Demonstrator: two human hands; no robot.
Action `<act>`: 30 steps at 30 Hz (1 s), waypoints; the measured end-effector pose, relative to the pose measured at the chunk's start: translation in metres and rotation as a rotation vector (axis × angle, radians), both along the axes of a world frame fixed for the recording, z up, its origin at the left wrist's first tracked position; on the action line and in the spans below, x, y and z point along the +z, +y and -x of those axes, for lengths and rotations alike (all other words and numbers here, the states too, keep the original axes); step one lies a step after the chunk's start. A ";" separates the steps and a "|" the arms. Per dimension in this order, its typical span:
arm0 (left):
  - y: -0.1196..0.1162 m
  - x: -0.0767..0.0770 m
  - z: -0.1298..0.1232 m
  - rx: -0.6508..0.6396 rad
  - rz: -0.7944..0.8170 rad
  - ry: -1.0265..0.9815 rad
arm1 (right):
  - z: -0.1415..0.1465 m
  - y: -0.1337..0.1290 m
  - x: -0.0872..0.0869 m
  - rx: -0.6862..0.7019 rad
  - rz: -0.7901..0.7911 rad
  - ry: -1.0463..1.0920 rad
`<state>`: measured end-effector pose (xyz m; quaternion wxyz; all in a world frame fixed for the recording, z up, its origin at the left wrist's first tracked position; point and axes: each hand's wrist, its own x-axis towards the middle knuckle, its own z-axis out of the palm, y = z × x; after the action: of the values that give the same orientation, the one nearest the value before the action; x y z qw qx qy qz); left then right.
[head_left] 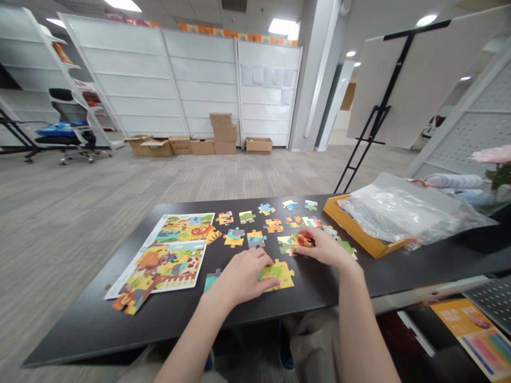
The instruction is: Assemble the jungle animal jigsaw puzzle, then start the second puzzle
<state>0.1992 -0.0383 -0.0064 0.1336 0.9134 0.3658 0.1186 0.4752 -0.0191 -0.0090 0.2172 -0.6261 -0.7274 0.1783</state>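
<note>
My left hand (245, 270) lies over the left side of a yellow-green joined puzzle section (284, 275), its thumb and fingers curled onto it and hiding part of it. Farther right, my right hand (325, 247) pinches a jigsaw piece with a red and orange picture (304, 241). Right beside that piece lies a pale green piece (283, 245); I cannot tell whether the two are joined. A teal and grey piece (211, 279) shows past my left wrist. Loose pieces, among them an orange one (274, 225) and a yellow-teal one (234, 237), lie beyond my hands.
Two picture sheets (171, 266) lie at the table's left, with puzzle pieces (130, 300) over the lower edge. An orange box (359, 229) holding clear plastic bags (403, 210) stands at the right. Beyond the dark table (96, 324) are an easel (381, 111) and cardboard boxes (224, 133).
</note>
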 end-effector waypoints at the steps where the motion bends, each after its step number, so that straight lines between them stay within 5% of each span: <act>1: 0.000 0.001 0.000 -0.001 -0.001 -0.002 | -0.002 0.000 -0.001 0.002 0.004 -0.007; 17: -0.001 0.001 0.000 -0.004 -0.008 0.003 | -0.026 0.006 -0.017 -0.105 -0.060 -0.155; 24: -0.001 -0.002 -0.001 0.001 -0.035 -0.013 | -0.033 0.003 -0.015 -0.168 -0.146 -0.071; 30: 0.003 -0.011 -0.030 -0.007 -0.113 -0.107 | -0.035 0.006 -0.017 -0.249 -0.129 0.126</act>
<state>0.2293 -0.0358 -0.0174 0.1016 0.9131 0.3477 0.1874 0.5106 -0.0134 -0.0256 0.3228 -0.6838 -0.6388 0.1419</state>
